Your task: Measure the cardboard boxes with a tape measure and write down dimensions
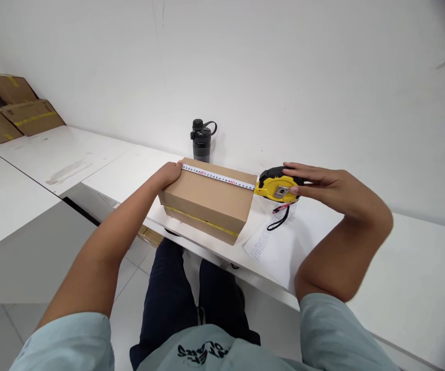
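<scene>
A brown cardboard box (207,203) with yellow tape sits near the front edge of the white table (400,288). A white measuring tape blade (218,176) lies stretched along the box's far top edge. My left hand (167,175) pinches the blade's end at the box's far left corner. My right hand (319,186) grips the yellow and black tape measure case (278,186) just past the box's right end, fingers wrapped over it. A black strap (278,219) hangs from the case.
A black bottle (202,140) stands behind the box by the wall. A printed paper sheet (272,250) and a red pen (282,207) lie right of the box. Cardboard boxes (17,111) are stacked on a table at far left. My legs show below.
</scene>
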The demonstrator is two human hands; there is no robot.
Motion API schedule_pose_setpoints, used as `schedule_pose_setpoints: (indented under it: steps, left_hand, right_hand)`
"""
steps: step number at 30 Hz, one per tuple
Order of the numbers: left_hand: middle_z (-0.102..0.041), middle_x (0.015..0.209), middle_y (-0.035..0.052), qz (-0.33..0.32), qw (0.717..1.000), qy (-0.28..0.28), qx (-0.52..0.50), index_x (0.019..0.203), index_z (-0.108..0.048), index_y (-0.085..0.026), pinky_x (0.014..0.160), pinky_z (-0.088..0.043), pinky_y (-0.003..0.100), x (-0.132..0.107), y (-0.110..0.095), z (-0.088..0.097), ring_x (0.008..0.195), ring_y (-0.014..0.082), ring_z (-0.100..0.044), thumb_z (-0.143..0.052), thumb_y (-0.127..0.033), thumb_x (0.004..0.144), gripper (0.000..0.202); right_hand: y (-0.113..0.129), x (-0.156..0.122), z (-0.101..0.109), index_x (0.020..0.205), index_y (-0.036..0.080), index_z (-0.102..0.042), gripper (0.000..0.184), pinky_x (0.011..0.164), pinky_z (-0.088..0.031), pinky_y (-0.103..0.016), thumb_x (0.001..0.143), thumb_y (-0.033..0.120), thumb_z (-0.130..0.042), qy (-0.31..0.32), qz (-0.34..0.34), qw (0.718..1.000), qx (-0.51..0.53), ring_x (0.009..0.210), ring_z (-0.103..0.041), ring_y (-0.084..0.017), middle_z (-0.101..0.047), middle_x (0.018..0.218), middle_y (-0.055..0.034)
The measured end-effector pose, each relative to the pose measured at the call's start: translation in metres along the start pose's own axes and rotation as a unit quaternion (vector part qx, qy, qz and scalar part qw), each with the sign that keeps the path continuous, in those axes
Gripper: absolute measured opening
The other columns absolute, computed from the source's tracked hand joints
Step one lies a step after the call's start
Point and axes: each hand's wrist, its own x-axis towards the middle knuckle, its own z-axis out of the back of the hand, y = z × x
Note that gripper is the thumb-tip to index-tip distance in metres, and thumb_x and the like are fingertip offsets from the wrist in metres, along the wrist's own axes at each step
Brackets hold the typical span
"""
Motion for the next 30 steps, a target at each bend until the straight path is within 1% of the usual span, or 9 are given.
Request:
schedule_pose_setpoints:
  steps: [5,9,11,15,18,20,23,27,30]
  left_hand:
    - [-0.072,0.142,0.022,0.011,1.0,0.001,0.0,0.133,-0.073,-0.012,0.105,-0.052,0.048,-0.003,-0.003,0.002,0.126,0.0395,-0.071,-0.027,-0.054,0.109,0.067]
    - [-0.073,0.141,0.02,0.009,1.0,0.005,-0.001,0.134,-0.073,-0.014,0.105,-0.053,0.047,-0.006,-0.003,0.003,0.124,0.0379,-0.073,-0.026,-0.054,0.11,0.067]
    - [-0.072,0.143,0.0196,0.006,1.0,0.004,-0.001,0.135,-0.073,-0.013,0.106,-0.053,0.047,-0.007,-0.003,0.003,0.127,0.0377,-0.071,-0.026,-0.054,0.11,0.067]
    - [-0.071,0.144,0.019,0.002,1.0,0.004,-0.001,0.133,-0.074,-0.014,0.106,-0.053,0.045,-0.008,-0.004,0.003,0.126,0.0371,-0.072,-0.026,-0.055,0.109,0.067]
    - [-0.072,0.143,0.0186,0.002,1.0,0.003,-0.003,0.131,-0.075,-0.015,0.106,-0.052,0.045,-0.007,-0.003,0.001,0.125,0.0374,-0.073,-0.027,-0.055,0.109,0.067]
    - [-0.071,0.144,0.0188,0.003,1.0,0.0,-0.004,0.132,-0.075,-0.015,0.108,-0.051,0.046,-0.005,-0.003,0.001,0.127,0.0379,-0.071,-0.027,-0.055,0.109,0.066]
    - [-0.07,0.147,0.0189,0.005,1.0,0.001,-0.007,0.135,-0.073,-0.015,0.108,-0.05,0.046,-0.005,-0.002,0.0,0.13,0.0371,-0.07,-0.026,-0.055,0.109,0.067]
    - [-0.066,0.152,0.0197,-0.001,1.0,0.007,-0.015,0.139,-0.069,-0.014,0.11,-0.049,0.045,-0.008,-0.002,0.001,0.134,0.0375,-0.067,-0.025,-0.064,0.107,0.074]
    - [-0.063,0.154,0.0227,-0.003,1.0,-0.023,-0.014,0.139,-0.067,-0.012,0.113,-0.047,0.047,-0.013,-0.002,0.004,0.14,0.0394,-0.062,-0.02,-0.071,0.106,0.083]
  right_hand:
    - [0.0,0.001,-0.001,0.129,0.042,-0.079,0.049,0.111,-0.063,-0.049,0.082,0.058,-0.082,0.0,-0.013,1.0,-0.005,0.142,-0.062,-0.036,-0.063,0.155,0.0039]
    - [-0.004,0.001,0.002,0.129,0.042,-0.079,0.05,0.114,-0.06,-0.053,0.083,0.061,-0.08,0.001,-0.002,1.0,-0.028,0.145,-0.059,-0.037,-0.063,0.155,0.003]
    - [-0.002,0.002,0.002,0.13,0.043,-0.078,0.052,0.113,-0.061,-0.052,0.082,0.064,-0.079,0.005,-0.008,0.999,-0.035,0.142,-0.062,-0.036,-0.062,0.156,0.0032]
    - [0.014,0.009,-0.017,0.137,0.042,-0.073,0.058,0.108,-0.06,-0.051,0.086,0.069,-0.069,0.014,-0.031,0.996,-0.083,0.13,-0.068,-0.032,-0.067,0.15,0.0006]
    - [0.025,0.022,-0.042,0.136,0.031,-0.074,0.059,0.1,-0.058,-0.051,0.093,0.068,-0.058,-0.074,-0.048,0.98,-0.176,0.121,-0.069,-0.034,-0.073,0.136,-0.0086]
    - [0.026,0.032,-0.055,0.119,0.023,-0.079,0.058,0.089,-0.055,-0.049,0.094,0.068,-0.052,-0.144,-0.078,0.962,-0.218,0.105,-0.07,-0.034,-0.078,0.115,-0.0135]
    - [0.02,0.045,-0.064,0.091,0.022,-0.079,0.058,0.074,-0.046,-0.041,0.095,0.07,-0.047,-0.182,-0.107,0.952,-0.222,0.081,-0.064,-0.029,-0.075,0.084,-0.0122]
    - [0.014,0.053,-0.067,0.08,0.022,-0.071,0.046,0.068,-0.037,-0.036,0.096,0.058,-0.046,-0.243,-0.078,0.94,-0.228,0.072,-0.056,-0.023,-0.069,0.076,-0.0094]
    - [0.011,0.056,-0.066,0.078,0.022,-0.066,0.036,0.069,-0.036,-0.036,0.095,0.046,-0.046,-0.306,-0.05,0.92,-0.239,0.073,-0.054,-0.022,-0.067,0.077,-0.009]
